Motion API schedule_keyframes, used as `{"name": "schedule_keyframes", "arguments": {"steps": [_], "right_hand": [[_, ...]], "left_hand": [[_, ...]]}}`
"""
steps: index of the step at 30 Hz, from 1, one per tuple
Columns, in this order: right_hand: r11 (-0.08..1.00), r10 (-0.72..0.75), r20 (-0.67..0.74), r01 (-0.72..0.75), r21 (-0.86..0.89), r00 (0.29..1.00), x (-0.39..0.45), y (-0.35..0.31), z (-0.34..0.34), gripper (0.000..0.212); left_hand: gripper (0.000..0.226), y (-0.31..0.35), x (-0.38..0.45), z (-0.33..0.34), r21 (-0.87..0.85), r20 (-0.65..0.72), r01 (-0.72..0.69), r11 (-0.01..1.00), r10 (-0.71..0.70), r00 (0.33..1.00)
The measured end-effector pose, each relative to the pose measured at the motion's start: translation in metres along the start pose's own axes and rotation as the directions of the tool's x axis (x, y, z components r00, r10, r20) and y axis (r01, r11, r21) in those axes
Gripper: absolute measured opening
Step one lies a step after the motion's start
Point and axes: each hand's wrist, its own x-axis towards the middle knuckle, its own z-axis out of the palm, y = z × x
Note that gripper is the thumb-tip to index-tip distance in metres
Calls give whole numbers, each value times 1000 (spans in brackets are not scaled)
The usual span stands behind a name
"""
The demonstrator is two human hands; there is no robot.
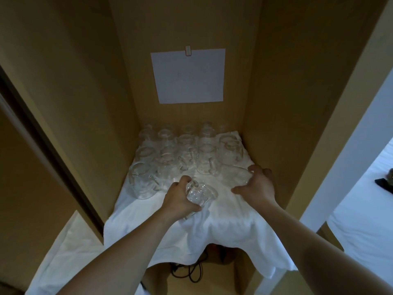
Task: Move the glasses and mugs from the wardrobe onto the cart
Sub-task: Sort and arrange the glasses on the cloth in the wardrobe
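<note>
Both hands grip glass mugs on white cloth

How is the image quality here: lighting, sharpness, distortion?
Head view: dim, the wardrobe interior murky; the clear mugs blend softly into the white cloth; wide-angle bending stretches both forearms; the mug in the left hand looks slightly smeared; the right hand is sharper.

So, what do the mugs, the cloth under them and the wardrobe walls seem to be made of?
The mugs look like clear, glossy glass: the cloth shows through them and their rims catch highlights. The cloth seems a soft white matte fabric, since it wrinkles and drapes over the shelf edge. The wardrobe walls appear to be smooth tan board, perhaps laminate or veneer; the dim light leaves this open.
</note>
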Motion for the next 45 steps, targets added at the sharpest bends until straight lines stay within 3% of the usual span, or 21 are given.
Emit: {"name": "schedule_keyframes", "arguments": {"steps": [2, 5, 9, 14, 19, 24, 27, 30, 34, 45], "right_hand": [[999, -25, 6, 25, -32, 1000, 3, -4, -1, 90], [995, -72, 18, 73, -68, 997, 10, -8, -3, 88], [986, -102, 20, 103, -131, 995, 18, -14, -4, 87], [961, -171, 31, 173, -214, 985, 24, -13, 0, 80], [957, -225, 63, 232, -172, 972, 32, -15, 2, 86], [940, -278, 124, 297, -167, 952, 44, -28, 3, 85], [912, -332, 182, 365, -190, 925, 49, -40, 5, 81], [903, -342, 222, 384, -192, 913, 54, -52, 9, 80], [895, -351, 240, 399, -196, 905, 59, -64, 16, 85], [875, -428, 231, 465, -136, 874, 56, -67, 39, 76]], "left_hand": [[92, 3, 2, -4, 61, 2, -24, 998, 24, 1000], [90, 15, 6, -9, 318, 55, -144, 937, 133, 990], [68, 32, 16, -11, 621, 155, -385, 682, 375, 914], [48, 46, 32, -8, 809, 295, -479, 340, 470, 832], [38, 52, 51, -7, 828, 389, -520, 209, 454, 802], [39, 53, 67, -8, 843, 399, -503, 192, 405, 823], [49, 53, 75, -10, 868, 398, -463, 180, 307, 865], [65, 50, 84, -15, 859, 374, -432, 276, 240, 896], [56, 51, 95, -20, 834, 312, -394, 386, 260, 914], [53, 51, 108, -26, 819, 273, -366, 442, 262, 926]]}}
